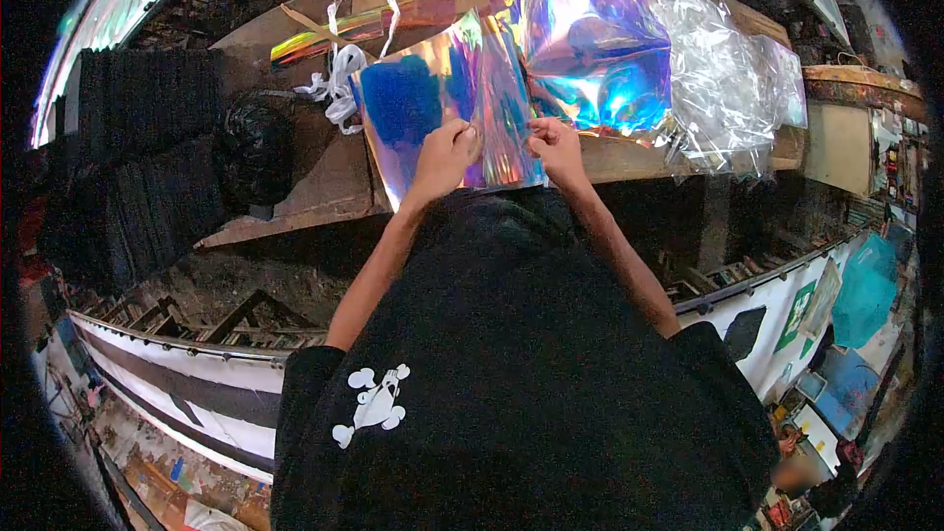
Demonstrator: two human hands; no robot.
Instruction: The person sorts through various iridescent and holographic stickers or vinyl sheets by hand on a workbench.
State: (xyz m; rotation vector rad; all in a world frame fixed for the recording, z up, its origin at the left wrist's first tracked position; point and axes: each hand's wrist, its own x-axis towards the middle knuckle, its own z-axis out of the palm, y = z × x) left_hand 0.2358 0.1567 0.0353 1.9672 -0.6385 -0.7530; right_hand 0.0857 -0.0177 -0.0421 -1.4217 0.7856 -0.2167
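An iridescent foil sheet (pixel 442 108) was pinched at its near edge by both hands — left hand (pixel 444 157), right hand (pixel 557 149) — keeping it flat on the worktop (pixel 324 187); clear plastic bags (pixel 728 88) lay at two o'clock.

**benchrat:** how much room's around that bench?

**foilfan:** Tight. Both hands, left hand (pixel 444 159) and right hand (pixel 557 149), sit at the near edge of the wooden table (pixel 324 192), on the holographic sheet (pixel 442 108). Straight ahead a puffed-up iridescent bag (pixel 595 49) blocks the way, with crumpled clear plastic (pixel 733 79) just beside it on the right.

**benchrat:** left side?

**foilfan:** White ribbon scraps (pixel 339 79) near the sheet's corner, then a black bag (pixel 254 149). Bare wood between them and the sheet is the only open lane.
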